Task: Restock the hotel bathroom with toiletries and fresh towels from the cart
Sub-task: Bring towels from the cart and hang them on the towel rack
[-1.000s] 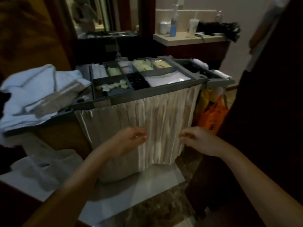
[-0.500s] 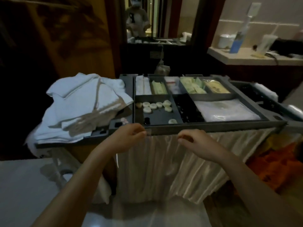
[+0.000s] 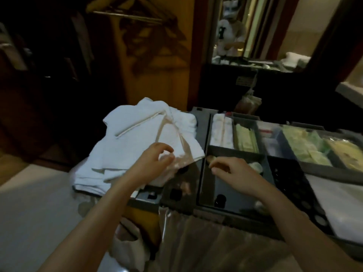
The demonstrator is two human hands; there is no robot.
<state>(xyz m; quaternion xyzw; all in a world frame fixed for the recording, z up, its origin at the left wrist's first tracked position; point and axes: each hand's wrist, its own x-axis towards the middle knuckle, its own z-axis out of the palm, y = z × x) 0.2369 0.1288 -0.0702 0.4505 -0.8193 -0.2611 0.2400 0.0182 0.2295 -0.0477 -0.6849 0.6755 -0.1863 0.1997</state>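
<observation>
The grey housekeeping cart tray (image 3: 200, 122) fills the middle and right. A pile of folded white towels (image 3: 137, 138) lies on its left end. My left hand (image 3: 155, 161) hovers at the towels' near right corner, fingers curled in a pinch. My right hand (image 3: 231, 171) is over the front left compartment, also pinching. A thin clear plastic sheet (image 3: 182, 179) appears stretched between them and hangs down the cart front (image 3: 206, 242). Round white soaps (image 3: 255, 166) peek out behind my right hand.
The tray's compartments hold rolled white cloths (image 3: 222, 130), green packets (image 3: 246, 138), yellow-green sachets (image 3: 306, 148) and small dark items (image 3: 288, 177). Behind the cart is a mirror (image 3: 231, 32). A dark wardrobe with hangers (image 3: 137, 16) stands at the left.
Both hands rose from the pleated plastic on the cart's front to above the tray's near left part. The view swung left and closer to the towels.
</observation>
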